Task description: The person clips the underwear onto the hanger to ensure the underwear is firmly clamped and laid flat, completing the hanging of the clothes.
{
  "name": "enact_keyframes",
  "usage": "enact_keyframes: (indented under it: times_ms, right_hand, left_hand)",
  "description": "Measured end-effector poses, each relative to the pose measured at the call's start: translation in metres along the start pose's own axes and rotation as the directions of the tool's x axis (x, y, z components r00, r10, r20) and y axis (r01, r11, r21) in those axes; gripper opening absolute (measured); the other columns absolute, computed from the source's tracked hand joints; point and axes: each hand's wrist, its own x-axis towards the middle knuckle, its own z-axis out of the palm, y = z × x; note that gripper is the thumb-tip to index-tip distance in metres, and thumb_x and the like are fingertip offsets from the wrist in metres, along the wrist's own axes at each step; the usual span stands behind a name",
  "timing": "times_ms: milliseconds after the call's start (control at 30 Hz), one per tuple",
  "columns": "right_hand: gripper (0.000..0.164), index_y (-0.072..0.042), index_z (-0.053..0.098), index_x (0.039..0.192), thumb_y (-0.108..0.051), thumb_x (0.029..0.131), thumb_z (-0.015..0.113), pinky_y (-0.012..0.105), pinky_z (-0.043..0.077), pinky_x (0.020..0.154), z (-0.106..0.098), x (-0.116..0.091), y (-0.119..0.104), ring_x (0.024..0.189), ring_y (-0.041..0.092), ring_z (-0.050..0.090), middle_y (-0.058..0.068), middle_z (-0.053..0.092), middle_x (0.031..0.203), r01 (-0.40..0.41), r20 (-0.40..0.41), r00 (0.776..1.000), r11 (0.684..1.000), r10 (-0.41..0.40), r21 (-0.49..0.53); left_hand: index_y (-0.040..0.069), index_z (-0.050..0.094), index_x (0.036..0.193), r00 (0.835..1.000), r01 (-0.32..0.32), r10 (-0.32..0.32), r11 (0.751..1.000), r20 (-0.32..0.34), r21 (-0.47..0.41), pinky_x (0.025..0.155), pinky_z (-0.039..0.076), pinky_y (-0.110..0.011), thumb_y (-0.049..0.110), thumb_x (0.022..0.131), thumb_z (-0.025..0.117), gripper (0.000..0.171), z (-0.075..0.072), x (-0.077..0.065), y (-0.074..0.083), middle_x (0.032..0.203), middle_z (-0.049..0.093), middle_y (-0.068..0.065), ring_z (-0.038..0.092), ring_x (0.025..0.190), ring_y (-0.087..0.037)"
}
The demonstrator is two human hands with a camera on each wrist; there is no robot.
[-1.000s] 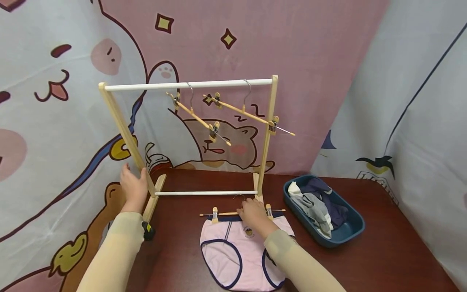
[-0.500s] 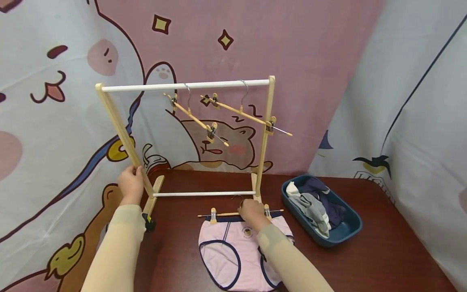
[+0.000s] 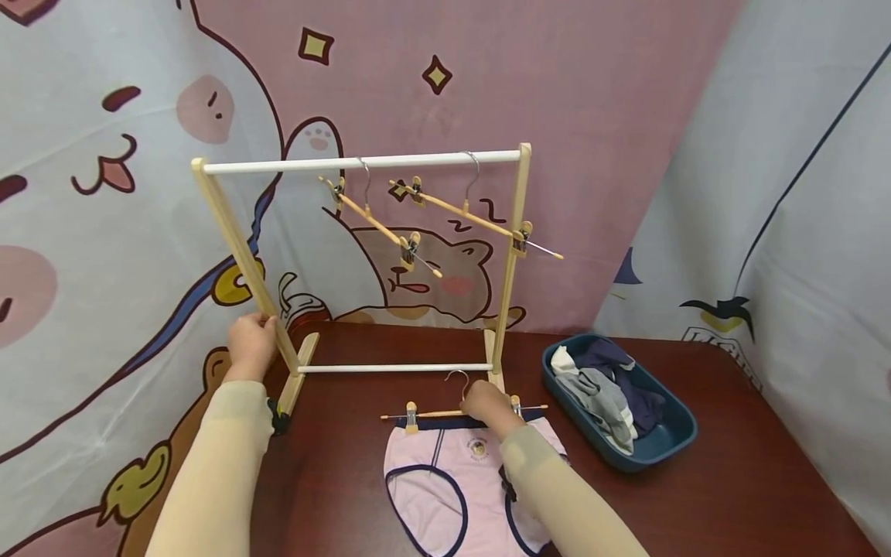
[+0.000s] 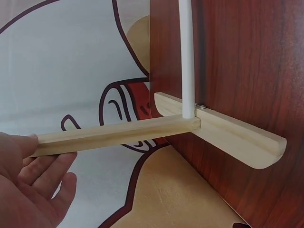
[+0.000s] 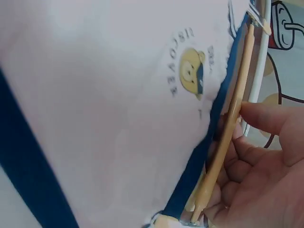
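Observation:
My left hand [image 3: 252,346] grips the left wooden post [image 3: 240,244] of a small clothes rack low down. In the left wrist view, the thumb lies over the post [image 4: 114,135] and the fingers are under it. The right hand [image 3: 489,404] pinches the wooden bar of a clip hanger [image 3: 435,414], whose metal hook stands up beside the fingers. Pink underpants [image 3: 483,495] with navy trim hang from its two clips, front of the table. Up close in the right wrist view, thumb and fingers are around the hanger bar [image 5: 232,114], just past the navy waistband [image 5: 190,175].
Two bare clip hangers [image 3: 379,224] hang from the rack's white top rail [image 3: 292,165]. On the right of the brown table [image 3: 752,464] stands a blue basin [image 3: 654,456] holding grey and navy clothes [image 3: 605,398]. A printed cloth backdrop [image 3: 592,100] rises behind.
My left hand has gone from open beside the post to gripping it. The right hand has raised the hanger slightly, and its hook now stands more upright.

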Motion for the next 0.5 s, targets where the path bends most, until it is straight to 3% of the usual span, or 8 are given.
enact_keyframes:
  times_ms: [267, 500]
  right_hand:
    - [0.019, -0.013, 0.056, 0.072, -0.022, 0.084, 0.068, 0.03, 0.035, 0.057, -0.014, -0.008, -0.003, 0.065, 0.015, 0.049, -0.001, 0.053, 0.072, 0.117, -0.007, 0.993, 0.986, -0.117, 0.117]
    - [0.015, -0.013, 0.059, 0.07, -0.015, 0.081, 0.07, 0.028, 0.037, 0.057, -0.04, -0.017, -0.018, 0.063, 0.013, 0.049, -0.003, 0.054, 0.067, 0.312, -0.137, 0.946, 0.939, -0.293, 0.148]
  left_hand:
    - [-0.007, 0.064, 0.11, 0.999, 0.031, -0.031, 0.999, 0.037, 0.01, 0.075, 0.05, -0.048, 0.022, 0.1, 0.046, 0.035, -0.001, 0.001, 0.0, 0.104, 0.065, -0.029, 0.061, 0.09, -0.041]
    - [-0.007, 0.063, 0.111, 0.998, 0.03, -0.03, 1.0, 0.047, 0.004, 0.076, 0.05, -0.049, 0.022, 0.1, 0.046, 0.036, -0.001, 0.001, 0.001, 0.105, 0.064, -0.029, 0.061, 0.091, -0.042]
